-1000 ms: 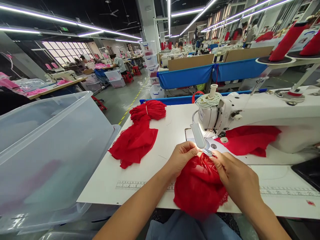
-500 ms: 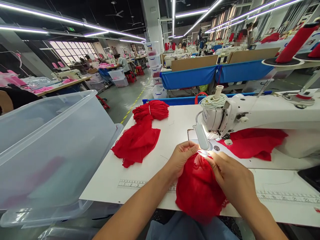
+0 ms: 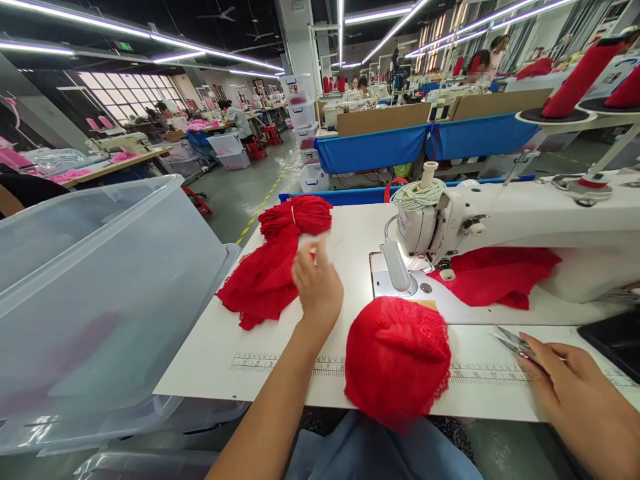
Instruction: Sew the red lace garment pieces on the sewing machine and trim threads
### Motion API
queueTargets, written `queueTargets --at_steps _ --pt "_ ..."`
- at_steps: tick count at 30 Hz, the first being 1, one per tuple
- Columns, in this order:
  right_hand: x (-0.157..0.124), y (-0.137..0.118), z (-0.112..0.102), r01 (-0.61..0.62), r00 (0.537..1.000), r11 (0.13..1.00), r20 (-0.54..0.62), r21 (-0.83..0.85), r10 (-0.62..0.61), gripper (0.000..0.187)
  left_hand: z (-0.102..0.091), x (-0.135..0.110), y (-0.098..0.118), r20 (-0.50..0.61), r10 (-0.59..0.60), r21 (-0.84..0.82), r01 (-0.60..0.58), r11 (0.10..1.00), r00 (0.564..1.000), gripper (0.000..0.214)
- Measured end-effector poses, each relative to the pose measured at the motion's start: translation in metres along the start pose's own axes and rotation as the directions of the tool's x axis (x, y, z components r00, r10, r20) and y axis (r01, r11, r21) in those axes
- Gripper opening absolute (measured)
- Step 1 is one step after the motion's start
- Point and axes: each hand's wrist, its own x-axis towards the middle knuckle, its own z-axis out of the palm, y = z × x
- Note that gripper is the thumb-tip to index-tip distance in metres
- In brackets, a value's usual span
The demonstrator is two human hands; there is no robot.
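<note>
My right hand (image 3: 575,380) is closed round a pair of thread snips (image 3: 517,345) at the table's right side, the blades pointing left. My left hand (image 3: 319,283) is raised over the white tabletop beside a loose red lace-edged fabric piece (image 3: 265,283); its fingers are blurred by motion. Between the hands a rounded red lace-trimmed fabric piece (image 3: 397,360) lies at the table's front edge, hanging slightly over it, with neither hand touching it. Just behind it stands the white sewing machine (image 3: 505,213).
A tied bundle of red fabric (image 3: 295,217) lies at the back left. More red fabric (image 3: 505,273) sits under the machine arm. A large clear plastic bin (image 3: 110,287) stands left of the table. Red thread cones (image 3: 580,80) rise at right; a dark flat object (image 3: 613,343) lies below.
Both hands have let go of the rounded red fabric by the needle area. My left hand has moved left and up toward the red pile; my right hand has moved right, with the snips now showing.
</note>
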Motion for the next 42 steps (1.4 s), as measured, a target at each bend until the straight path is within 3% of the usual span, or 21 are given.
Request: queueTargets --at_steps 1,2,4,6,8,12,15,18,21,25,28,31,34,39,42 --pt "-0.002 0.008 0.000 0.010 1.000 0.999 0.013 -0.042 -0.010 0.046 0.002 -0.004 0.003 0.140 0.091 0.069 -0.102 0.992 0.986 0.036" --pt "-0.003 0.012 -0.001 0.024 1.000 0.996 0.015 -0.090 -0.023 0.046 0.005 -0.009 0.007 0.311 0.167 0.082 -0.202 0.976 0.935 0.032" --pt "-0.002 0.013 -0.003 0.067 0.998 0.985 -0.012 -0.160 -0.069 0.046 0.011 -0.017 0.014 0.568 0.250 0.037 -0.328 0.944 0.784 0.022" --pt "0.002 0.008 -0.006 0.085 0.992 0.977 -0.071 -0.194 -0.101 0.045 0.016 -0.020 0.019 0.681 0.256 0.017 -0.365 0.931 0.686 0.017" --pt "0.009 0.002 -0.009 0.089 0.986 0.970 -0.121 -0.224 -0.118 0.044 0.019 -0.019 0.022 0.716 0.243 0.026 -0.373 0.928 0.655 0.014" --pt "0.019 -0.016 -0.011 0.053 0.961 0.982 -0.257 -0.182 -0.099 0.041 0.026 -0.016 0.022 0.721 0.243 0.017 -0.368 0.930 0.648 0.008" --pt "0.023 -0.040 -0.006 0.140 0.945 0.984 -0.312 0.111 -0.099 0.031 0.028 -0.019 0.020 0.711 0.251 -0.027 -0.331 0.943 0.656 0.009" --pt "0.028 -0.069 0.003 0.237 0.958 0.895 -0.243 0.377 -0.151 0.021 0.024 -0.028 0.019 0.698 0.258 -0.076 -0.289 0.954 0.668 0.006" --pt "0.040 -0.094 0.013 0.216 0.974 0.848 -0.171 0.485 -0.150 0.023 0.015 -0.037 0.020 0.665 0.312 -0.201 -0.240 0.950 0.678 0.010" --pt "0.061 -0.114 0.017 0.133 0.982 0.779 0.026 0.613 -0.188 0.034 0.002 -0.044 0.022 0.613 0.404 -0.404 -0.170 0.899 0.679 0.015" --pt "0.067 -0.122 0.010 0.006 0.932 0.676 0.241 0.737 -0.272 0.025 -0.005 -0.045 0.022 0.594 0.395 -0.476 -0.089 0.875 0.701 0.011" --pt "0.063 -0.124 0.001 -0.143 0.908 0.619 0.351 0.772 -0.229 0.027 -0.007 -0.044 0.022 0.586 0.361 -0.488 -0.040 0.872 0.725 0.005" --pt "0.056 -0.125 -0.004 -0.216 0.910 0.611 0.384 0.761 -0.156 0.034 -0.005 -0.045 0.021 0.585 0.363 -0.516 -0.013 0.857 0.726 0.006" --pt "0.050 -0.128 -0.005 -0.221 0.925 0.577 0.356 0.786 -0.130 0.032 -0.001 -0.048 0.025 0.497 0.385 -0.570 -0.042 0.821 0.778 0.008" --pt "0.048 -0.132 -0.006 -0.223 0.946 0.526 0.313 0.821 -0.087 0.024 -0.001 -0.048 0.028 0.520 0.394 -0.571 -0.034 0.820 0.758 0.010"
